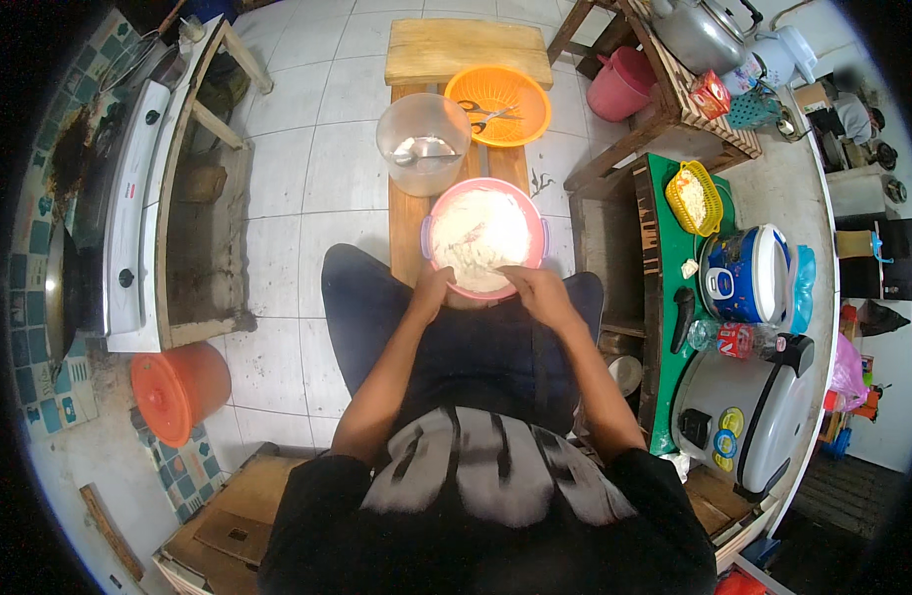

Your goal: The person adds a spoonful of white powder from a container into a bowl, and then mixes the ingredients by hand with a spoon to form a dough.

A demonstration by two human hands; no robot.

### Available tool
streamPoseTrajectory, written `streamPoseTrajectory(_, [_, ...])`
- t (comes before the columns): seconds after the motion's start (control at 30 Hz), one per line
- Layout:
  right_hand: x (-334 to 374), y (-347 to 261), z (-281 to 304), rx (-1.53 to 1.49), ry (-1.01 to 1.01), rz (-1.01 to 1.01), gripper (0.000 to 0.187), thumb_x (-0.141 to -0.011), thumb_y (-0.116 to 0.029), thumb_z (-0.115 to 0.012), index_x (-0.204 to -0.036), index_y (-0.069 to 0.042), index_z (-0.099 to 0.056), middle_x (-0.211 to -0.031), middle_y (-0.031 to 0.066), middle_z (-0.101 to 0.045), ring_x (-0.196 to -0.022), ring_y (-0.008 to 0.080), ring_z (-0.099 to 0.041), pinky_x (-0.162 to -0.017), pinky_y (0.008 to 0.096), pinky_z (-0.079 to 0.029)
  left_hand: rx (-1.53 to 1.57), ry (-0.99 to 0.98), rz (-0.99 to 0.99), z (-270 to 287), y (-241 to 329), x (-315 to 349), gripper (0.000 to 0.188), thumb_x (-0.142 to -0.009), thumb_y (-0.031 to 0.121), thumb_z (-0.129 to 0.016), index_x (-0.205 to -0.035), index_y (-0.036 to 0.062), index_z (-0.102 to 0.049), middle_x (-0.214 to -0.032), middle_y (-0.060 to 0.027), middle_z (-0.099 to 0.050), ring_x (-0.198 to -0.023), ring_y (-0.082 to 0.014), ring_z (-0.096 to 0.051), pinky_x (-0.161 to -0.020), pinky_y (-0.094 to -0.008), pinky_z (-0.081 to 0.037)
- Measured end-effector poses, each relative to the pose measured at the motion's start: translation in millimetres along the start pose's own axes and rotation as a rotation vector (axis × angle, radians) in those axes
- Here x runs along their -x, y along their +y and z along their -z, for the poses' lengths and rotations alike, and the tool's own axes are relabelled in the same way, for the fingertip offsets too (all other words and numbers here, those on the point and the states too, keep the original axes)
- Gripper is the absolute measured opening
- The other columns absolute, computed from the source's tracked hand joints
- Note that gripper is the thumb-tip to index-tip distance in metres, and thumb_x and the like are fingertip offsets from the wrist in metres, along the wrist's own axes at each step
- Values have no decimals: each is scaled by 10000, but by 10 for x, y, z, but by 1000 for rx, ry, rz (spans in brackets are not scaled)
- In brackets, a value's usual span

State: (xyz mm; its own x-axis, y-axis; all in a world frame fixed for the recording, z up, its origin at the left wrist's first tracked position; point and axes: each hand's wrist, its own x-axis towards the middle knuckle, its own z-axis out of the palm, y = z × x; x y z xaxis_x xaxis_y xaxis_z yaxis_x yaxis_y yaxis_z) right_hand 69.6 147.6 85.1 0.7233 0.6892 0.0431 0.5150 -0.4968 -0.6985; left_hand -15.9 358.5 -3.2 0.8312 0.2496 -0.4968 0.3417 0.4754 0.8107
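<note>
Inside the pink basin, white powder.

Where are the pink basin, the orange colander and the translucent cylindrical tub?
Pink basin [538,227]: head view, right side of the rim.
Orange colander [527,91]: head view, bare inner surface, upper right.
Translucent cylindrical tub [422,181]: head view, lower wall.

The left forearm and right forearm extend forward from either side of the trunk and converge. The left hand is curled; the right hand slants inward, its fingers bent toward the left. The hands lie near each other, apart; fingertip detail is too small to judge.
</note>
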Motion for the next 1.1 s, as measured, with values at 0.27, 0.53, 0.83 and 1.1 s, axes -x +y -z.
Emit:
streamPoseTrajectory(0.27, [-143, 28, 596, 574, -147, -5, 226, -859, -90, -582, -1005, -129, -749, -780, 186, -690, -689, 361, -677, -655, 465, -538, -5, -15, -65, 51, -6, 24, 681, -703, -18, -511, -1379, -38, -429, -1276, -106, -552, -1139, -211, -534, -940, -290, -444])
streamPoseTrajectory(0.53, [-110, -131, -116, 252, 233, -75, 237, -873, -98, -608, -1068, -98, -742, -814, 218, -671, -722, 380, -671, -665, 459, -523, -90, -13, -29, -26, 18, 48, 620, -731, -6, -509, -1345, -73, -470, -1223, -103, -588, -1086, -209, -577, -919, -287, -463])
streamPoseTrajectory(0.83, [-149, -169, 705, 412, -16, 139, 256, -845, -112, -593, -1058, -104, -735, -838, 155, -710, -745, 348, -684, -673, 443, -547, -14, 15, 11, 101, 21, -56, 689, -737, -6, -493, -1420, -12, -401, -1223, -114, -583, -1088, -212, -570, -903, -313, -478])
streamPoseTrajectory(1.1, [-320, 181, 466, 651, -1, 109, 224, -847, -90, -589, -1024, -104, -725, -764, 109, -685, -666, 306, -670, -614, 426, -527, -190, -8, -175, 16, 295, 36, 713, -717, -10, -496, -1421, -38, -389, -1287, -129, -553, -1113, -224, -543, -919, -299, -455])
